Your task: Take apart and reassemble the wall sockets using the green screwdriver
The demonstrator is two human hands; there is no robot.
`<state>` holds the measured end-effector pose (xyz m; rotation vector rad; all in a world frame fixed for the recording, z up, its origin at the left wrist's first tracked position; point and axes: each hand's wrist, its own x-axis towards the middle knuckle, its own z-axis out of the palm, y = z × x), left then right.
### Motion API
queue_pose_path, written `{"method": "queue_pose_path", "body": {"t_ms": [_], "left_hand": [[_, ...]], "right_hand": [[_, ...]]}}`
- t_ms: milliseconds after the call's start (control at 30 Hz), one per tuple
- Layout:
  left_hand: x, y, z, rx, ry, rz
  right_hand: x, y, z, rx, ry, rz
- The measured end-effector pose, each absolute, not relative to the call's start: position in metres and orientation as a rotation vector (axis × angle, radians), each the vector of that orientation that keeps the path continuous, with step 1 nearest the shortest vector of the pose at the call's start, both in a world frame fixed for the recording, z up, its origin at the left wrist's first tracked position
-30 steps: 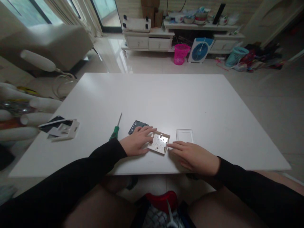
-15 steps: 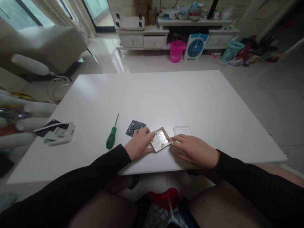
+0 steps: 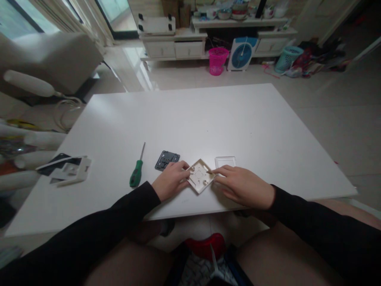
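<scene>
A shallow white square plastic box [image 3: 199, 174] with round screw posts inside is turned corner-on near the table's front edge. My left hand [image 3: 171, 180] pinches its left corner. The fingers of my right hand [image 3: 241, 184] close on its right corner, the index fingertip reaching over the rim; a small dark spot shows there, too small to name. Just behind my left hand lies a dark grey square plate with holes and slots [image 3: 167, 159]. A clear square frame [image 3: 225, 161] lies behind my right hand, partly hidden by it. To the left rests a green-handled screwdriver [image 3: 137, 172], shaft pointing away.
At the left end of the white table [image 3: 184, 115] lie white plastic casing parts [image 3: 73, 172] with a dark panel. Beyond the table stand a pink basket [image 3: 218, 61], a blue and white fan [image 3: 242, 55] and a low cabinet [image 3: 190, 49]. A red seat edge [image 3: 205, 247] shows below me.
The box has been turned and tilted so that a corner points toward me and its inside faces up more. Both hands remain on it. The whole view has shifted slightly.
</scene>
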<state>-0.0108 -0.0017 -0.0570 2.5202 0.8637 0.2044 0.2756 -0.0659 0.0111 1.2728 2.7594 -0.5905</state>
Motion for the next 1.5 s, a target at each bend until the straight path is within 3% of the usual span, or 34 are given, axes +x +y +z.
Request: {"method": "queue_pose_path", "body": {"t_ms": [367, 667, 1000, 1233, 1500], "left_hand": [[-0.005, -0.006, -0.053, 2.123, 1.021, 0.51], [-0.008, -0.005, -0.051, 2.205, 1.023, 0.482], [-0.01, -0.014, -0.045, 2.46, 0.756, 0.726], [-0.005, -0.019, -0.044, 2.279, 0.882, 1.145], [-0.006, -0.016, -0.052, 2.283, 0.965, 1.121]], "right_hand": [[0.274, -0.067, 0.011, 1.643, 2.988, -0.556], [0.274, -0.067, 0.01, 1.563, 2.943, -0.575], [0.273, -0.067, 0.01, 1.52, 2.913, -0.549], [0.272, -0.069, 0.011, 1.589, 2.998, -0.543], [0.272, -0.07, 0.013, 1.647, 2.997, -0.561]]}}
